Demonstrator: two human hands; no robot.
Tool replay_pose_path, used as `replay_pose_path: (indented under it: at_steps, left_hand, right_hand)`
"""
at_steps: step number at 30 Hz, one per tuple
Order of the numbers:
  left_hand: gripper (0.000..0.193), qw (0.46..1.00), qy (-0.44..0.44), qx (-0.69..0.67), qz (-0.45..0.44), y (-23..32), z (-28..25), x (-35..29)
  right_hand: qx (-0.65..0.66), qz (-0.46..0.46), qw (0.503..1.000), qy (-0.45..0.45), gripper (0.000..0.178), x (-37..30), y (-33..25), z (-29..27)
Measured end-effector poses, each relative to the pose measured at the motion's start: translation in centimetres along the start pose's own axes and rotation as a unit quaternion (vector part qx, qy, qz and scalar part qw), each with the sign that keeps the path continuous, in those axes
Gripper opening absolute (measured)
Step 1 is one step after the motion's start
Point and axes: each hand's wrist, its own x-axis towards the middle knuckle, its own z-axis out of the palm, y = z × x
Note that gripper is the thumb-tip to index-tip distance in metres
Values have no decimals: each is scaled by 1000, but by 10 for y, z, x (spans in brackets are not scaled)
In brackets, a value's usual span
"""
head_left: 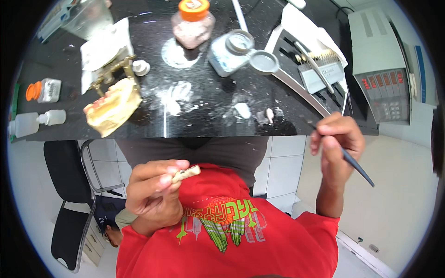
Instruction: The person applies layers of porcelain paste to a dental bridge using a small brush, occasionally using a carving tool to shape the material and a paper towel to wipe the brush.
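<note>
In front of my red shirt, my left hand (150, 192) pinches a small cream-coloured row of false teeth (187, 173) between thumb and fingers. Off to the right, at the counter's front edge, my right hand (340, 141) is closed around a slim dark-handled tool (360, 170). Its handle slants down to the right; the tip is too small to tell, so it may be a brush. Between the hands, on the counter, lie a small white mound (242, 110) and a pinkish dab (270, 115).
A yellow plaster dental model (113, 109) with a brass hinged frame (116, 69) stands left on the black counter (204, 125). Behind are an orange-lidded jar (192, 25) and an opened jar (225, 58). A tooth shade guide (322, 74) lies right, near a display unit (382, 90).
</note>
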Motion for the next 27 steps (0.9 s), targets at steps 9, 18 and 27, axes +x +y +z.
replay_pose_path:
  at_steps: [9,18,27]
  left_hand:
    - [12,990,-10,-37,-137,-8,62,24]
    - [12,986,-43,71,-145,-8,64,25]
    - [22,988,-42,73,-128,-10,68,23]
  right_hand:
    - [-51,55,996,-37,16,1,36,-6]
    - [-114,55,988,-91,16,5,37,-9]
    - [-105,30,992,-60,17,6,42,-9]
